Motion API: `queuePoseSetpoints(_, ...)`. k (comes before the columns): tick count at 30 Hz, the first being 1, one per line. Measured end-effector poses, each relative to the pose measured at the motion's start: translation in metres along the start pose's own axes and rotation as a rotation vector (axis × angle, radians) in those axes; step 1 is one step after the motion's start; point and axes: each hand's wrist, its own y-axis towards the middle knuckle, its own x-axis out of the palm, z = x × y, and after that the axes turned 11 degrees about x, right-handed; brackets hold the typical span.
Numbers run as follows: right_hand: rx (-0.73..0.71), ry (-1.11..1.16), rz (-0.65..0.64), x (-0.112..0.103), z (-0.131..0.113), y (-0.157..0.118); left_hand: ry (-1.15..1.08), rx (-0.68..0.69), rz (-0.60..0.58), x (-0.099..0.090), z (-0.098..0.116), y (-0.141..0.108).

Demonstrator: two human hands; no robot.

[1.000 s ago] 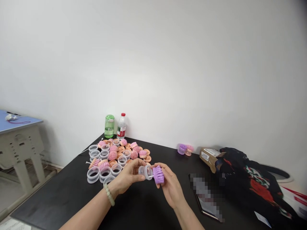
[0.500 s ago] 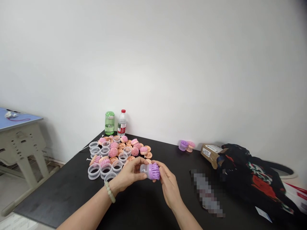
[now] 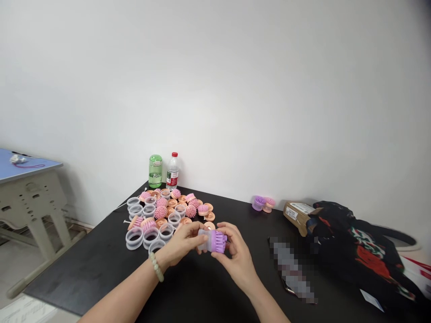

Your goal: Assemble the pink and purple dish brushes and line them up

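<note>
A purple soft-bristled brush (image 3: 219, 242) with a clear, cup-like end lies sideways between my hands, above the black table (image 3: 198, 287). My left hand (image 3: 180, 246), with a pale bead bracelet at the wrist, grips the clear end between thumb and fingers. On the bristle side, my right hand (image 3: 240, 260) holds the purple head, thumb below and fingers curled over the top and far side. Part of the head is hidden behind those fingers. Left of my hands lie several clear rings (image 3: 134, 237), pink bristle heads (image 3: 160, 212) and peach round pieces (image 3: 209, 216).
A green bottle (image 3: 155, 172) and a red-capped water bottle (image 3: 173, 172) stand by the wall. A purple brush (image 3: 258, 203) and a pink brush (image 3: 268, 205) sit at the back. To the right are a cardboard box (image 3: 296, 216), a black cloth bag (image 3: 340, 255) and a blurred-out item (image 3: 292, 271).
My right hand has shifted its grip, its thumb now under the bristle head and its fingers over the top. My left thumb has moved up onto the clear end. The view has shifted slightly.
</note>
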Motion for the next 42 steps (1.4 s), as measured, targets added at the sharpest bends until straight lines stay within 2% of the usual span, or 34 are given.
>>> queuePoseSetpoints(5,-0.233,-0.229,-0.062,-0.005,-0.005,-0.002,0.018,-0.193,-0.044,0.002,-0.003,0.000)
queuePoseSetpoints(8,-0.353,-0.263,-0.106,-0.007,-0.009,-0.002,0.002,-0.189,-0.063,0.004,-0.003,-0.001)
queuePoseSetpoints(10,-0.379,-0.264,-0.097,-0.008,-0.008,-0.001,-0.004,-0.146,-0.074,0.005,-0.002,-0.002)
queuePoseSetpoints(12,-0.343,-0.263,-0.052,-0.008,-0.005,0.000,0.004,-0.076,-0.082,0.006,0.001,-0.003)
queuePoseSetpoints(17,-0.053,-0.196,0.079,-0.005,0.003,-0.001,0.044,0.152,-0.073,0.003,0.003,-0.003)
queuePoseSetpoints(19,0.006,-0.179,0.093,-0.002,0.003,-0.001,0.074,0.267,-0.087,-0.001,0.001,-0.001)
queuePoseSetpoints(23,0.054,-0.156,0.064,0.002,0.002,0.000,0.205,0.380,-0.130,-0.004,-0.002,0.000)
queuePoseSetpoints(28,0.402,0.127,-0.048,0.009,0.005,0.002,0.435,0.441,-0.117,0.001,0.001,-0.003)
queuePoseSetpoints(31,0.528,0.353,-0.069,0.011,0.004,0.002,0.408,0.442,-0.101,0.003,-0.001,-0.003)
queuePoseSetpoints(33,0.521,0.433,-0.077,0.009,0.001,0.003,0.291,0.383,-0.066,0.003,-0.004,-0.002)
queuePoseSetpoints(37,0.393,0.487,-0.059,0.004,-0.005,0.004,0.041,0.196,0.047,0.001,-0.008,0.000)
queuePoseSetpoints(39,0.325,0.446,-0.074,0.002,-0.005,0.005,-0.030,0.143,0.094,0.001,-0.008,0.000)
queuePoseSetpoints(42,0.297,0.301,-0.060,-0.001,0.000,0.005,-0.060,0.138,0.082,0.002,-0.005,0.000)
